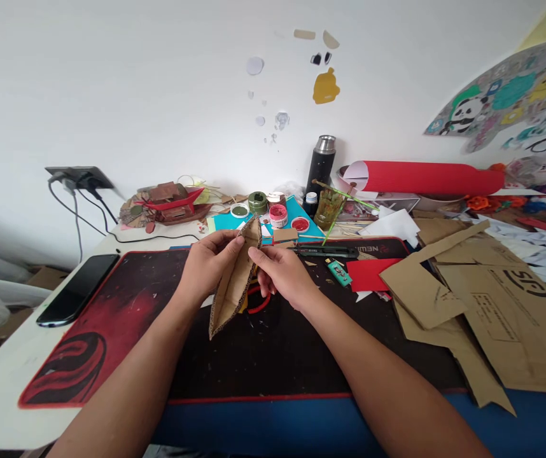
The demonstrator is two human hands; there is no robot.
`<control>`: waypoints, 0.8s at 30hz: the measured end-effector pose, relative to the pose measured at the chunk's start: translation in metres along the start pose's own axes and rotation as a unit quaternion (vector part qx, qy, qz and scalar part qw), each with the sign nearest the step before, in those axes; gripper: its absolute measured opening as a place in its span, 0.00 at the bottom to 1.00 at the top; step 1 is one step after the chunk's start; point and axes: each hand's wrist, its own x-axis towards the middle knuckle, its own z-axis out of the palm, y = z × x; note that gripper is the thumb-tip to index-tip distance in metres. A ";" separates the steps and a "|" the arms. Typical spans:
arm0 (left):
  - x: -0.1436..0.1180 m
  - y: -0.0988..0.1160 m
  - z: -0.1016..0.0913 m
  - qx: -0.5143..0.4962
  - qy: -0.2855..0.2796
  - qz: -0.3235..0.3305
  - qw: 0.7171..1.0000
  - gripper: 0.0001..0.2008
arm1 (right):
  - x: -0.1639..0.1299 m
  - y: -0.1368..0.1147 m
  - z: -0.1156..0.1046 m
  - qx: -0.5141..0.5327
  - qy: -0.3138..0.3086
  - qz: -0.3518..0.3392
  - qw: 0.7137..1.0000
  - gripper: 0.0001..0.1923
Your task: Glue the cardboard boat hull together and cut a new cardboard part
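Observation:
A small boat-shaped piece of brown cardboard (pixel 228 298), with pointed ends and raised sides, is held up tilted above the dark desk mat (pixel 296 356). My left hand (pixel 210 262) grips its left side, thumb on the upper rim and fingers behind. On the opposite side my right hand (pixel 283 272) pinches the rim near the upper end, its other fingers curled below. Red and yellow curved handles (pixel 259 308), perhaps of scissors, lie on the mat behind the cardboard and are partly hidden.
Cardboard sheets (pixel 506 318) pile up at the right beside red paper (pixel 372 275) and a teal utility-knife blade case or similar small item (pixel 338 272). Paint jars (pixel 258 203), a black thermos (pixel 321 166) and a brush jar (pixel 329 210) stand behind. A phone (pixel 78 289) lies left.

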 end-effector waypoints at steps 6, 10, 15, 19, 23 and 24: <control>0.000 0.001 -0.001 -0.047 -0.002 -0.018 0.999 0.21 | 0.001 -0.004 -0.003 0.016 0.030 0.000 0.999 0.31; -0.001 0.003 0.000 -0.008 -0.019 -0.001 1.000 0.21 | 0.003 -0.005 -0.006 0.022 0.068 -0.008 0.997 0.30; -0.001 0.002 0.000 -0.031 -0.035 -0.021 0.999 0.21 | 0.004 -0.002 -0.008 0.011 0.079 -0.029 0.996 0.29; 0.000 0.000 0.000 -0.047 -0.043 -0.023 0.998 0.21 | 0.004 -0.001 -0.009 0.014 0.085 -0.027 0.996 0.28; -0.001 0.001 0.000 -0.038 -0.046 -0.030 0.998 0.22 | 0.004 -0.002 -0.008 0.021 0.082 -0.021 0.996 0.28; -0.001 0.002 0.000 -0.027 -0.047 -0.027 0.998 0.22 | 0.004 -0.003 -0.007 0.024 0.080 -0.019 0.996 0.29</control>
